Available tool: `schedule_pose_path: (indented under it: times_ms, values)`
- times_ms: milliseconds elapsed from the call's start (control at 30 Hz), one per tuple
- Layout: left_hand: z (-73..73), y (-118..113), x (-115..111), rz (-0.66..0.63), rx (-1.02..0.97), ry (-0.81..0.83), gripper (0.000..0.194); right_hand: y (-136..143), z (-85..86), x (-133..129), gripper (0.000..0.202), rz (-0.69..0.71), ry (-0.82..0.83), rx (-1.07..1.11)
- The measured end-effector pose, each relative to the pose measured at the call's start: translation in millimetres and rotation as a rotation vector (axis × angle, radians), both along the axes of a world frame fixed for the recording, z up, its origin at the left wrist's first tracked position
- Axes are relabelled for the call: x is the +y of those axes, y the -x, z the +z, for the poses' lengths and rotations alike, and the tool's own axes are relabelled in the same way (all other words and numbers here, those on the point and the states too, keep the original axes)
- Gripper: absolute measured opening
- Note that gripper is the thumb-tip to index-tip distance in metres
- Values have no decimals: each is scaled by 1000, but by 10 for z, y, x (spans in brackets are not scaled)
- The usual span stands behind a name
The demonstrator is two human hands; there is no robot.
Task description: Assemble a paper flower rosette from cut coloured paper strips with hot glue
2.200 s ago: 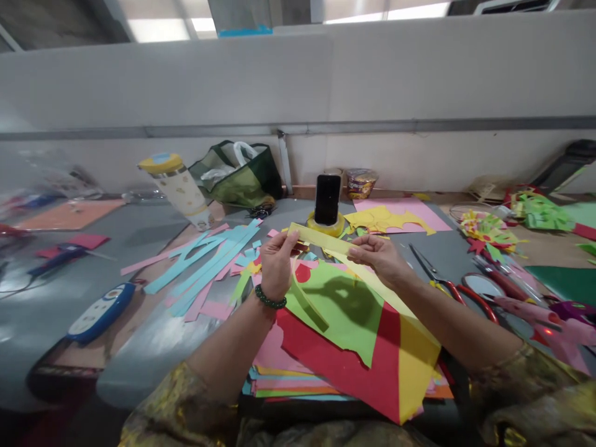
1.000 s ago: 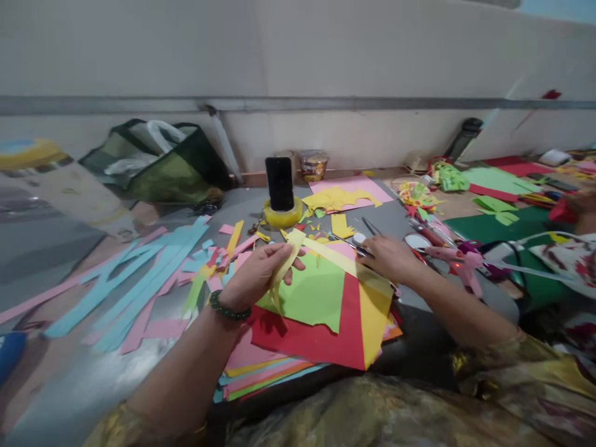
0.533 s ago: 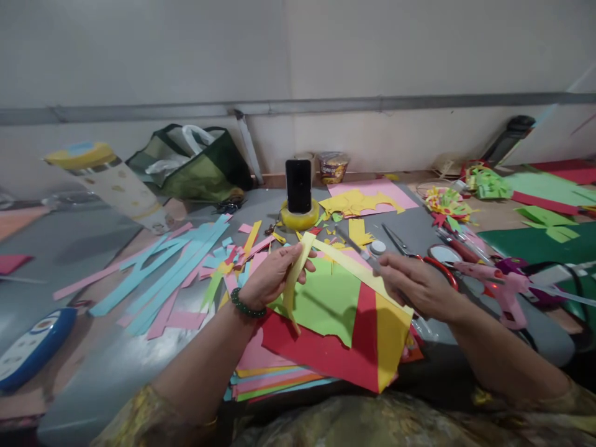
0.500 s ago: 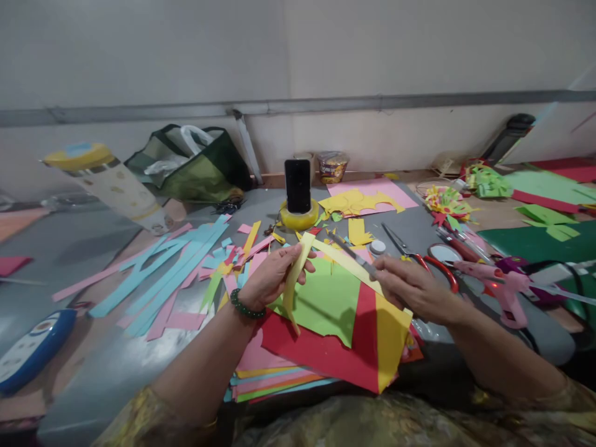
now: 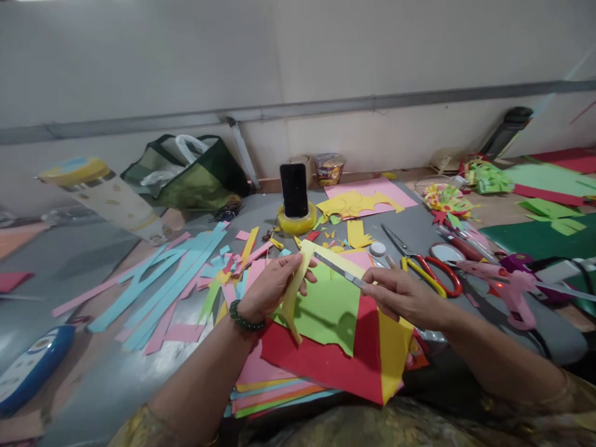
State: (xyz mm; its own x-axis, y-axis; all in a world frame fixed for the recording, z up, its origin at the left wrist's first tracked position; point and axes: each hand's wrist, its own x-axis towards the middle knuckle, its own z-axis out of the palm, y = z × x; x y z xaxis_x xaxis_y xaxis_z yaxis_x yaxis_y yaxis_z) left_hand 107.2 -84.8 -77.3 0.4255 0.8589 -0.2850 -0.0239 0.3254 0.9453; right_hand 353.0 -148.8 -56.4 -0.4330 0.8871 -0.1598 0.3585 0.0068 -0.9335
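At the centre of the frame, the left hand point(image 5: 274, 282) has its grip closed on a pale yellow strip point(image 5: 298, 282), held above a green sheet point(image 5: 326, 310). Right of centre, the right hand point(image 5: 403, 295) has its grip clamped on a slim metal tool point(image 5: 342, 270), seemingly a blade. Its tip points toward the strip; whether they touch, I cannot tell. Red-and-yellow-handled scissors point(image 5: 431, 273) lie farther right on the counter point(image 5: 251, 217).
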Motion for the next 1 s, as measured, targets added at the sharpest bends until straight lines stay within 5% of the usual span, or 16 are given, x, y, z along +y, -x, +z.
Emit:
schedule_pose_path:
  times_ms: [467,733,1000]
  values:
    - [18,-77,-103,-198,41,-47,62,100,-99,55,47,-45,11,36]
    - [44,-86,-141,-254,56,-7,60,130,-142,39,46,-93,-126,-16]
    - [57,23,8,-78,-7,-27,52,-154,9,130,50,-144,-106,-27]
